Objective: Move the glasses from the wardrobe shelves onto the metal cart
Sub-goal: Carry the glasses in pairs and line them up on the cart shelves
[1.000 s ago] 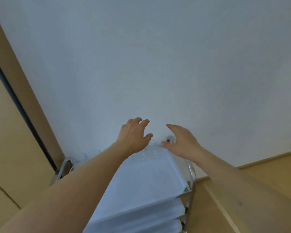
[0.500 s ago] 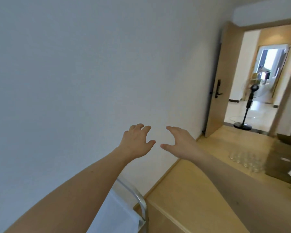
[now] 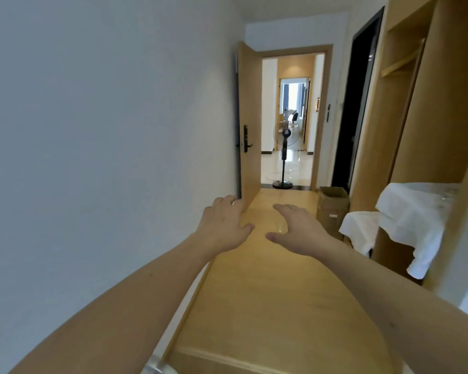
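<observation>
Faint glasses sit on the white cloth over the wardrobe shelf at your right, while your left hand and right hand hover empty, fingers loosely spread, over the wooden floor.

View now off cart toward wardrobe

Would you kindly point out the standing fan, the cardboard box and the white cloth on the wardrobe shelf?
standing fan [image 3: 283, 160], head view, on its pole.
cardboard box [image 3: 333, 209], head view, on its front face.
white cloth [image 3: 414, 211], head view, on its draped top.
</observation>
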The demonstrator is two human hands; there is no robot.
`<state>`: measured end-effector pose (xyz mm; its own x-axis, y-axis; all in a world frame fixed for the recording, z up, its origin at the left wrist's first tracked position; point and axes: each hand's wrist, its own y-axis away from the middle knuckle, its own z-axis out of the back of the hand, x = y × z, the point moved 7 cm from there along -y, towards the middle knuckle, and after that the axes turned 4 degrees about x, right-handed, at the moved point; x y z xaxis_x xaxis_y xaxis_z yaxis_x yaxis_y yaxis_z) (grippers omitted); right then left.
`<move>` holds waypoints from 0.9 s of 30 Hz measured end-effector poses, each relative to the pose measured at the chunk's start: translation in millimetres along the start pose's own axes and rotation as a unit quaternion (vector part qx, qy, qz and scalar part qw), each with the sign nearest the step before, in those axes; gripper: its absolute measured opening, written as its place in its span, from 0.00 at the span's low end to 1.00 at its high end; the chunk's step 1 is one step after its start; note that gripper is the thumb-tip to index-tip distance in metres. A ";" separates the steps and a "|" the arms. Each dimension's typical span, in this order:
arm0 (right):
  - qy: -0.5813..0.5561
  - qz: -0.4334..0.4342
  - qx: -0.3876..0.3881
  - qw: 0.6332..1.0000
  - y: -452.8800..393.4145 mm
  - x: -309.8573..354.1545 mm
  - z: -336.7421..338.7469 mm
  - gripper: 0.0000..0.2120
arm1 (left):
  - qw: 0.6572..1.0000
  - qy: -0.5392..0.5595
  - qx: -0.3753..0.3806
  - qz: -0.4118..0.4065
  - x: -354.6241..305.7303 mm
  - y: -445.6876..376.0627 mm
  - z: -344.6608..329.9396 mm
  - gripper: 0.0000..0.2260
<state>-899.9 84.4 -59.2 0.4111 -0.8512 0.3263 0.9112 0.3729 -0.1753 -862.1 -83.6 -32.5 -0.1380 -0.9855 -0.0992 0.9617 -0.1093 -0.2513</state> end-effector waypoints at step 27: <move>-0.052 -0.157 -0.001 0.986 -168.7 -357.5 16.8 0.38 | 0.984 -0.016 0.094 -0.148 -190.4 -361.5 -176.3 0.30</move>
<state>-1200.1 332.0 -130.8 0.1093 -0.8819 0.4585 0.9940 0.0961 -0.0523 -1225.3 166.5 -92.5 -0.4142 -0.9100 -0.0174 0.9077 -0.4116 -0.0822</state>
